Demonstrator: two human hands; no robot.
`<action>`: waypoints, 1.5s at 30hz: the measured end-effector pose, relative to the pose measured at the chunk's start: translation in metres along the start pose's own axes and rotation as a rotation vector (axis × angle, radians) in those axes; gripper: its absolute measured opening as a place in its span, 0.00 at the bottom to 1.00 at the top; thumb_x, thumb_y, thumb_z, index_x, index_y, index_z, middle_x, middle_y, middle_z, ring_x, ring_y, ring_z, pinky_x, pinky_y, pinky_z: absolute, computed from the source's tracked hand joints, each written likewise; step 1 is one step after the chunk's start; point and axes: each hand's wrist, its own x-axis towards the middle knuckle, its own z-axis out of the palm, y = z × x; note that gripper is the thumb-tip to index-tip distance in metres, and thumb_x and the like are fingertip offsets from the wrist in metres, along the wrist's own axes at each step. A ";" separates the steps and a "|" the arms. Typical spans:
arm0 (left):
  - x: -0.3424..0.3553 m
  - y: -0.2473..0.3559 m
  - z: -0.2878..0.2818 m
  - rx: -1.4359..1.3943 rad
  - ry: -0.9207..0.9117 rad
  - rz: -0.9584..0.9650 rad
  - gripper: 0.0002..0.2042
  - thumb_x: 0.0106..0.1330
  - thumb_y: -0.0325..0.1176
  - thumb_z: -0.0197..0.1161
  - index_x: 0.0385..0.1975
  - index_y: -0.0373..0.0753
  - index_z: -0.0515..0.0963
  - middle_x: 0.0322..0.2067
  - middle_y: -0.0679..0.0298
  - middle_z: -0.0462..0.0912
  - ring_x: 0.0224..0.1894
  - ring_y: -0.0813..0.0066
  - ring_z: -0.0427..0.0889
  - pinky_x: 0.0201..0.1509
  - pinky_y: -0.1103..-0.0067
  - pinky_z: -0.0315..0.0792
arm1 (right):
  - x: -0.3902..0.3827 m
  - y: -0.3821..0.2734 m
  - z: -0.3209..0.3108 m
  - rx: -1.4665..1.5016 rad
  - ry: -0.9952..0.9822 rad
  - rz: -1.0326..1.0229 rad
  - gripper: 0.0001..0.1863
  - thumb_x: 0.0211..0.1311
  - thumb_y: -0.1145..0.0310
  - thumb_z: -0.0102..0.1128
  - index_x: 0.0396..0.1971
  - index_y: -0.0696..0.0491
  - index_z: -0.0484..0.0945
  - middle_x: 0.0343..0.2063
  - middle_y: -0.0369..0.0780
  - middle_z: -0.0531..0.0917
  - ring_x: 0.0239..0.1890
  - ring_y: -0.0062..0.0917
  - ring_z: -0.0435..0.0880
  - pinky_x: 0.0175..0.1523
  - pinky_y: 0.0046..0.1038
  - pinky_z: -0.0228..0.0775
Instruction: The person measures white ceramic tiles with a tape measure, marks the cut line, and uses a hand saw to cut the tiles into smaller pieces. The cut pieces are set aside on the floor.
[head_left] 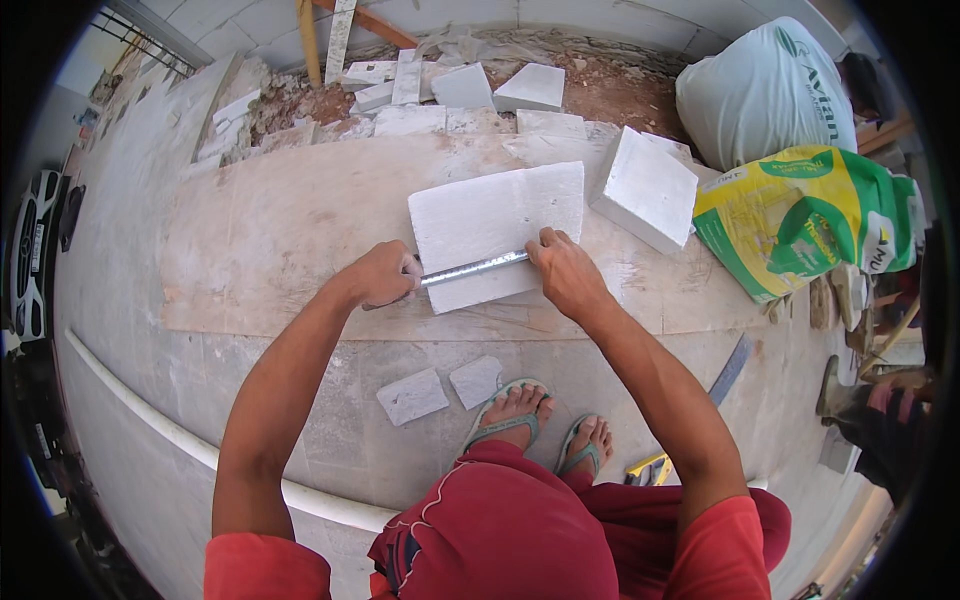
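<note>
My left hand [387,275] grips the left end of a silvery metal strip [475,268], which lies across a flat white block [495,210] on a dusty board [270,230]. My right hand [560,270] is closed on the strip's right end, its fingers resting over the block's surface. Just right of this block sits a second, thicker white block [645,185]. Two small white offcuts [412,395] lie on the concrete floor beside my sandalled feet [517,410].
Behind are broken blocks [462,85], rubble and a block wall. Bulging sacks [765,95], one yellow-green [775,200], crowd the right. A yellow-handled saw [648,470] lies by my right foot, a white pipe [140,395] on the left. Another person's boot [832,390] shows at far right.
</note>
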 end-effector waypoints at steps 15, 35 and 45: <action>-0.023 0.002 0.034 -0.015 0.040 0.107 0.07 0.60 0.26 0.65 0.28 0.27 0.84 0.22 0.51 0.81 0.27 0.65 0.80 0.36 0.69 0.74 | -0.039 -0.004 0.006 0.045 -0.016 -0.008 0.07 0.63 0.82 0.54 0.39 0.63 0.79 0.46 0.54 0.81 0.54 0.49 0.83 0.59 0.43 0.81; -0.072 0.015 0.121 -0.085 0.121 0.187 0.15 0.72 0.36 0.66 0.32 0.25 0.81 0.30 0.38 0.84 0.35 0.41 0.84 0.43 0.57 0.75 | -0.107 -0.062 0.036 0.156 -0.188 -0.056 0.15 0.63 0.77 0.61 0.48 0.62 0.77 0.45 0.53 0.82 0.54 0.46 0.85 0.60 0.42 0.79; -0.072 0.032 0.152 0.164 0.340 0.018 0.18 0.72 0.35 0.65 0.53 0.29 0.75 0.51 0.37 0.80 0.46 0.31 0.84 0.51 0.49 0.78 | -0.132 -0.012 -0.007 0.049 -0.545 -0.102 0.10 0.66 0.74 0.63 0.45 0.60 0.78 0.43 0.53 0.86 0.46 0.47 0.91 0.49 0.43 0.85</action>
